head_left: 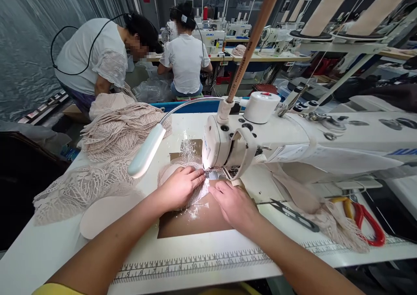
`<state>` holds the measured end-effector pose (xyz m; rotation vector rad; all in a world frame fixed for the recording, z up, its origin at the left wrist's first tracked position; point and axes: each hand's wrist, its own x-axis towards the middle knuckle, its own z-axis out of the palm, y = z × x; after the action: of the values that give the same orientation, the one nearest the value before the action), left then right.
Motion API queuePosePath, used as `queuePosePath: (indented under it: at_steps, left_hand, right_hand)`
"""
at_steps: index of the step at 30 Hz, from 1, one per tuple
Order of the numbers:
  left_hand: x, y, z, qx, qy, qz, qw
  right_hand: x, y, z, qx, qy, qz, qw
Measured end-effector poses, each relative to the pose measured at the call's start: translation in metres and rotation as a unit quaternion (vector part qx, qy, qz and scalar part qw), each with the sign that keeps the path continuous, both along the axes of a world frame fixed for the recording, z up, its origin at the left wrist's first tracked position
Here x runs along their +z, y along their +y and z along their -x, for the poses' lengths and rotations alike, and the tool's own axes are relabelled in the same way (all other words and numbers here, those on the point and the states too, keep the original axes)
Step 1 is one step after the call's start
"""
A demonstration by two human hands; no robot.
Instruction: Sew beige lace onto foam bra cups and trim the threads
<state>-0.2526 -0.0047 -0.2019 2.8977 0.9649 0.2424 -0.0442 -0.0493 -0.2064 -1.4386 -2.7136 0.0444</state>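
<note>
A beige lace cup piece (166, 171) lies under the needle end of a white sewing machine (217, 145). My left hand (183, 186) rests on this lace, fingers laid flat and close together, tips beside the presser foot. Just right of the needle, my right hand (233, 203) has its fingers curled, thumb and forefinger pinched at the lace's edge; the exact grip is partly hidden. Beneath both hands is a brown board (192, 225) with shiny clear tape on it.
Beige lace pieces (120, 130) are piled at the left, near a smooth pad (100, 217). A lamp (148, 149) arches over the table. Right are thread snips (295, 214), red-handled scissors (371, 225) and more lace (342, 225). A printed ruler (195, 264) runs along the front. Two people work beyond.
</note>
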Motion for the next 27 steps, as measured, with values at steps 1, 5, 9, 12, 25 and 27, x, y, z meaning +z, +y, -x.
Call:
queuePosePath:
  at_steps: [1,5,9,12,25,27]
  left_hand:
    - [0.0,0.0,0.001,-0.001,-0.003,-0.004,1.0]
    - [0.0,-0.007,0.003,-0.017,-0.014,-0.006,1.0]
    - [-0.004,-0.012,0.004,-0.029,-0.009,-0.001,1.0]
    - [-0.007,-0.008,0.005,-0.026,-0.013,-0.003,1.0]
    - [-0.007,0.012,0.004,0.006,-0.016,-0.001,1.0]
    - [-0.006,0.012,0.004,0.006,-0.016,-0.003,1.0]
  right_hand:
    - [-0.002,0.0,0.0,0.0,0.001,-0.005,1.0]
    - [-0.006,-0.001,-0.001,0.008,0.005,-0.029,1.0]
    - [-0.005,0.0,-0.002,0.009,0.003,-0.04,0.999]
    - [-0.003,0.003,0.0,0.0,-0.008,-0.033,0.999]
    - [-0.011,0.009,-0.003,-0.02,0.075,-0.033,0.996]
    - [-0.013,0.01,-0.004,-0.022,0.088,-0.034,0.995]
